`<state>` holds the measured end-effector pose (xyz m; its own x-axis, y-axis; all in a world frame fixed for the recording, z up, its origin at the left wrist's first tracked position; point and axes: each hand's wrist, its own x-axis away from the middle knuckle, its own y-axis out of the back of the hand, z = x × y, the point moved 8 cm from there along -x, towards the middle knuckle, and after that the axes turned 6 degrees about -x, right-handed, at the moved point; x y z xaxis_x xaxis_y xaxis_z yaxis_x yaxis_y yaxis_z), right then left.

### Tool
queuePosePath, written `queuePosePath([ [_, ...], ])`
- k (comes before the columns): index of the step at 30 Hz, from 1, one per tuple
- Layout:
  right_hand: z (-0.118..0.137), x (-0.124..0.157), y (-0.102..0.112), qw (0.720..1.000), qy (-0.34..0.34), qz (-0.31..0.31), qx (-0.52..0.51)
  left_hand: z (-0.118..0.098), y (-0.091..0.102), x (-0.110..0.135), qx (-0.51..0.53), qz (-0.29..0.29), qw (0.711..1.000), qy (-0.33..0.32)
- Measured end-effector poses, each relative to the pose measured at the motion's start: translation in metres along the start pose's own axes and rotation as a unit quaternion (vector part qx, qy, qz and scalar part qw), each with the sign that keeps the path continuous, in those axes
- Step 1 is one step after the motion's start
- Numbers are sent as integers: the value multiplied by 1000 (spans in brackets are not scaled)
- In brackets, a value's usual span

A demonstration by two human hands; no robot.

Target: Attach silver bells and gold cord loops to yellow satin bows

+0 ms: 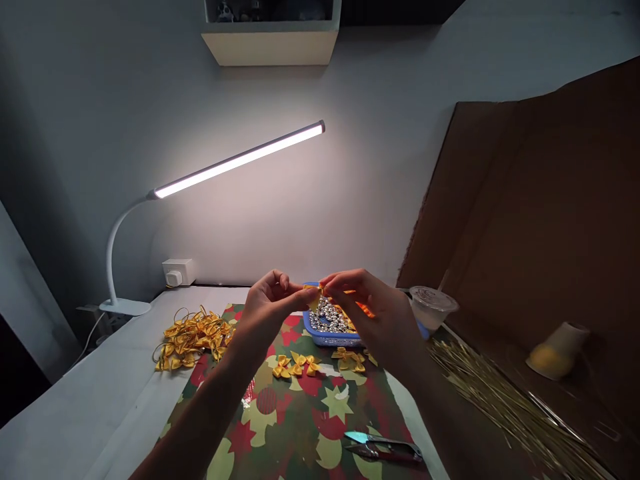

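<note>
Both hands are raised over the work mat, fingertips meeting at a small yellow ribbon bow point(315, 301). My left hand point(273, 300) pinches one side of the bow between thumb and finger. From the other side, my right hand point(373, 307) pinches near its middle; any smaller thing in those fingers is hidden. Behind and below the hands sits a blue-rimmed plastic box point(333, 340) filled with silver beads point(327, 317), with something orange-yellow partly covered by my right hand. On the mat in front lie several loose yellow bows point(297, 365) and more bows point(350, 360) to the right.
A heap of yellow bows with gold cords point(195, 337) lies left. Thread snips point(383, 447) rest on the patterned mat point(285, 427). To the right are a lidded tub point(433, 305), gold cords point(500, 393) and cardboard point(540, 200). A lamp point(240, 160) shines overhead.
</note>
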<state>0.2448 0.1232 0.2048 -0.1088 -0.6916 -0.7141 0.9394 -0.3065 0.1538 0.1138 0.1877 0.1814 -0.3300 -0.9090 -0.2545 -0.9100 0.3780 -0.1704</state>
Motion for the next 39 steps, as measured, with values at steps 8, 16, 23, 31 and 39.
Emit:
queuePosePath([
  [8,3,-1,7,998,48,14,-27,-4,-2,4,-14,44,999,6],
  [16,20,1,8,987,142,57,54,-6,-3,6,-21,67,997,17],
  [23,35,4,10,974,191,72,95,-12,-6,8,-39,65,997,33],
  [31,41,6,7,969,200,93,115,-12,-8,10,-47,86,995,31],
  [39,48,10,8,960,226,112,119,-13,-9,15,-40,97,994,40],
])
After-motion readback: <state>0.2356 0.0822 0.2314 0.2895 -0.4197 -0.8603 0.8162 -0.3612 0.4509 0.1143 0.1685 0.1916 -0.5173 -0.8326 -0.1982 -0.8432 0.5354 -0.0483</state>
